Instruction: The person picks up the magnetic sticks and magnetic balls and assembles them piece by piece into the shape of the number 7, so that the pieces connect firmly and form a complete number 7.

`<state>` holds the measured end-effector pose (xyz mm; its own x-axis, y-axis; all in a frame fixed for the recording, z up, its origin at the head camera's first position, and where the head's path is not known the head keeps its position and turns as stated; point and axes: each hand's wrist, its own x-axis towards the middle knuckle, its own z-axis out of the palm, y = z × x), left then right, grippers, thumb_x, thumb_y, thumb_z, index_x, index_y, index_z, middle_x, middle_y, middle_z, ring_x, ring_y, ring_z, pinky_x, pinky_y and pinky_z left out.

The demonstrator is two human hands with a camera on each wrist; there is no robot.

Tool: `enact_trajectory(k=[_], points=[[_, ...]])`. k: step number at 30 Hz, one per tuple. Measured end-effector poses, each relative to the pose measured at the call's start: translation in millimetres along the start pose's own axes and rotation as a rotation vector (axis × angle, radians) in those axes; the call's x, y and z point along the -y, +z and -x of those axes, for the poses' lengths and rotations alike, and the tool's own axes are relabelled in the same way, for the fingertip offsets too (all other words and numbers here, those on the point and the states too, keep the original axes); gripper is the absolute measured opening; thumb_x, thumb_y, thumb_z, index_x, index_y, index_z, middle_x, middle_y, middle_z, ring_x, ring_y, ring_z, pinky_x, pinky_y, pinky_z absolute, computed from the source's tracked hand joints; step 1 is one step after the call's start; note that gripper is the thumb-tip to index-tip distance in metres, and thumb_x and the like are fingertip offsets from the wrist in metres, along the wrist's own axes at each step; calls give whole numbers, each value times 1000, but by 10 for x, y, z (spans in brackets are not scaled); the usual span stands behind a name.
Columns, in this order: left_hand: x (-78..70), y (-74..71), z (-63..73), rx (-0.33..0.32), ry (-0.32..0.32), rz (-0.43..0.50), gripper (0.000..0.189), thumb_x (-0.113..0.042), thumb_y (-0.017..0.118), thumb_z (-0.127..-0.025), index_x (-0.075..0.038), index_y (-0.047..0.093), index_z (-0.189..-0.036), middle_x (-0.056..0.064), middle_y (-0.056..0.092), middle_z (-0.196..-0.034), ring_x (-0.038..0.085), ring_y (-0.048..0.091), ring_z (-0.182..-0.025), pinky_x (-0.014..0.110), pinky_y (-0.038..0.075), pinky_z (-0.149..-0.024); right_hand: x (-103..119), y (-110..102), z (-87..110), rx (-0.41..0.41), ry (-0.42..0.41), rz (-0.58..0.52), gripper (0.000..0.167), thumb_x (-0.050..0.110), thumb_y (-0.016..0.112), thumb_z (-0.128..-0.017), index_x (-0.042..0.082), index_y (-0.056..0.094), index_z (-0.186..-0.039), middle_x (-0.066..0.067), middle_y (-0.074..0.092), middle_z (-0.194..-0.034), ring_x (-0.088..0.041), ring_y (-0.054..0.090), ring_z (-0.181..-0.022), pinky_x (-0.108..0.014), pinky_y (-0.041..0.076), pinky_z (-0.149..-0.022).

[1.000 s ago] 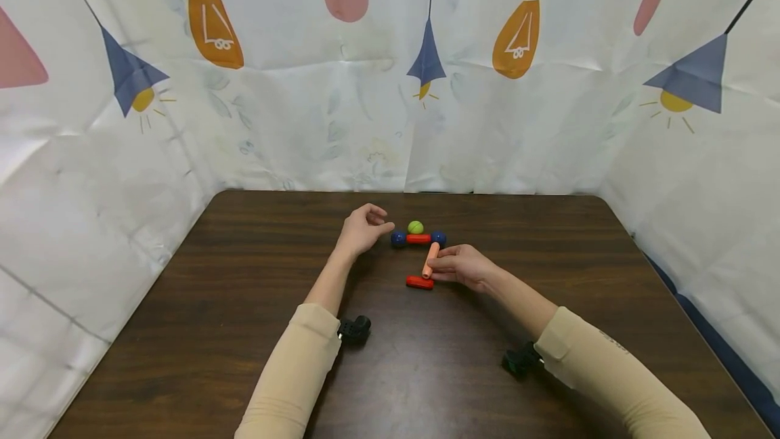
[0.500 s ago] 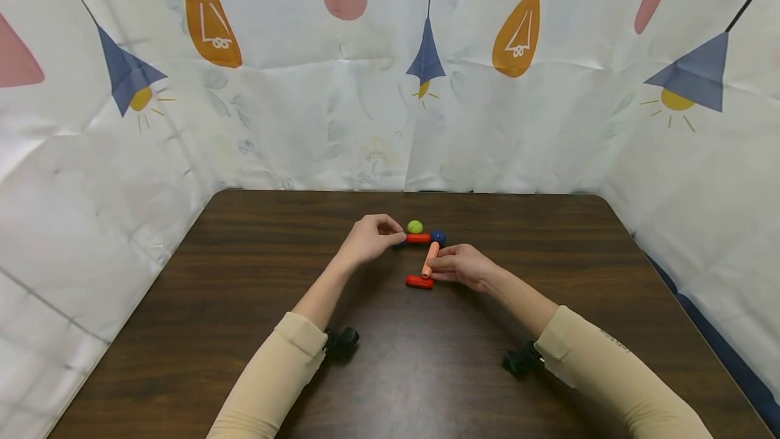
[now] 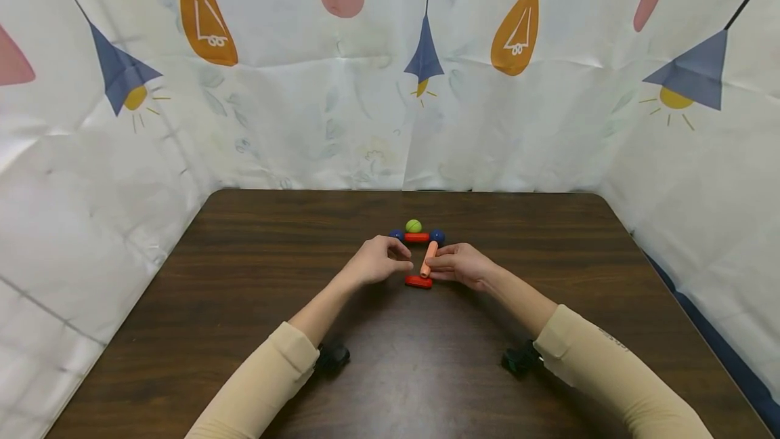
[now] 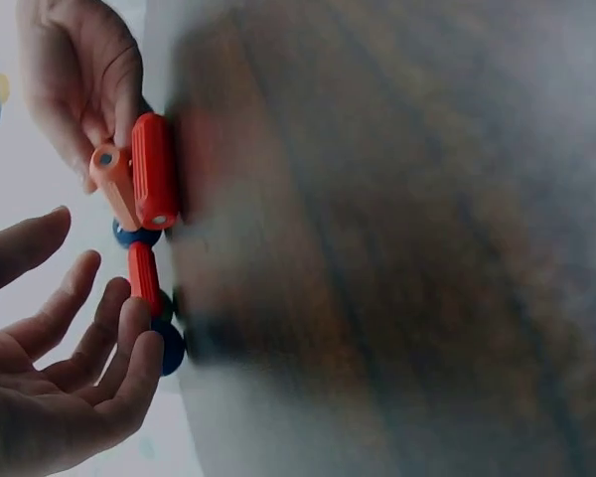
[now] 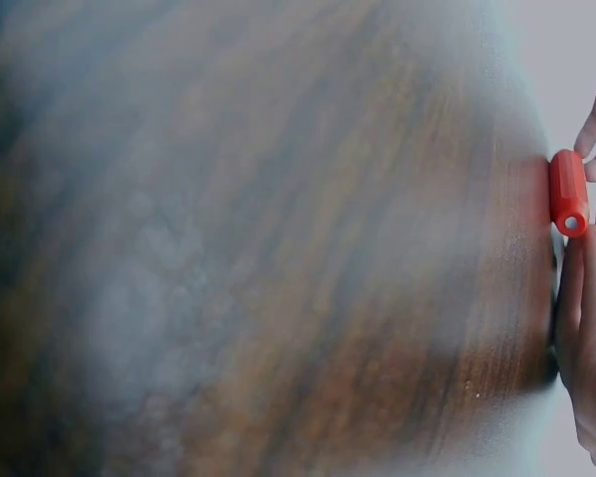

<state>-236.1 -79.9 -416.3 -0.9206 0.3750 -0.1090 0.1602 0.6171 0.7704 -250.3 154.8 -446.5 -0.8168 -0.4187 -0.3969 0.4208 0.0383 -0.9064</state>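
Observation:
My right hand pinches an orange rod, whose far end meets a blue ball. A red rod lies between that ball and a second blue ball on the left. Behind this row sits a yellow-green ball. A loose red rod lies on the table just in front of the orange rod's near end. My left hand hovers left of the orange rod, thumb and fingers apart, holding nothing. In the left wrist view the orange rod shows a round metal-looking spot on its end.
The dark wood-grain table reaches back to a white printed curtain, which also hangs along both sides. A black wrist camera sits under the left sleeve, and another black camera under the right.
My left hand reached the left blue ball, then drew back toward me and to the right, away from it. The right hand and the orange rod stay nearly in place.

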Motion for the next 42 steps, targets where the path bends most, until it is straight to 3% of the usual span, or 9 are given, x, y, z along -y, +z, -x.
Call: enact_trajectory(k=[5,13,28,36,42], points=[[-3,40,4,45,16,-21,24,-20,81,-90,-7,75,-110,1,68,-102,18,61,-89,36,52,-79,-2,9,-14,-6,-2,-1,44,1,61,-102,-18,45,-139,-19,68,-111,-22,72,-99,-36,55,-92],[-12,76,-18,118,-17,-40,33,-22,87,-85,-9,73,-112,2,69,-109,20,62,-97,37,53,-84,-3,14,-22,-3,-1,-16,44,0,61,-102,-19,43,-138,-17,67,-108,-20,72,-96,-36,55,-92],[0,126,-76,151,25,-73,33,-16,91,-79,-7,74,-106,-1,70,-98,15,64,-91,33,53,-82,0,14,-23,0,6,-9,42,2,61,-103,-18,46,-137,-16,69,-106,-20,72,-96,-37,54,-93],[21,141,-110,159,48,-106,23,-14,90,-80,-11,76,-97,-3,68,-84,14,61,-77,28,50,-68,-4,13,-23,2,12,-11,41,1,60,-103,-18,48,-137,-16,69,-108,-20,72,-97,-36,55,-92],[-1,136,-93,172,91,-128,18,-11,89,-81,-11,77,-94,-3,68,-79,12,60,-73,27,48,-66,3,24,-12,2,12,-24,41,-1,59,-103,-19,46,-137,-15,69,-106,-19,72,-95,-35,55,-92]])
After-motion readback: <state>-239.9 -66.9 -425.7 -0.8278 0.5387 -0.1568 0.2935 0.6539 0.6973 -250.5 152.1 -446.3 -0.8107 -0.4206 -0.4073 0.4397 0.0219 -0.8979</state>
